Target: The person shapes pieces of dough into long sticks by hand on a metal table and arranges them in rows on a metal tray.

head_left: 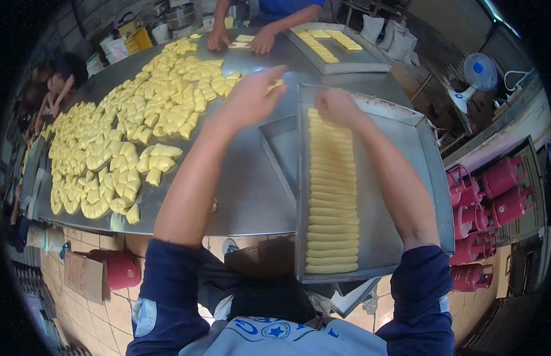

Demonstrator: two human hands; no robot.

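My left hand (252,101) is raised over the metal table, slightly blurred, its fingers closed on a small piece of yellow dough (278,85). At the far end of a row of yellow dough sticks (333,219), my right hand (339,108) is curled with its knuckles up; whatever its fingers hold is hidden beneath it. The sticks lie crosswise, side by side, along the left part of a large metal tray (394,102). Left of my left arm, a broad spread of cut yellow dough pieces (162,107) covers much of the tabletop.
Under the large tray's left side, another metal tray (280,159) juts out. Across the metal table (246,207), a co-worker's hands (240,43) handle dough strips. A tray of dough sticks (347,62) sits far right. Pink gas cylinders (504,178) and a fan (478,72) stand right.
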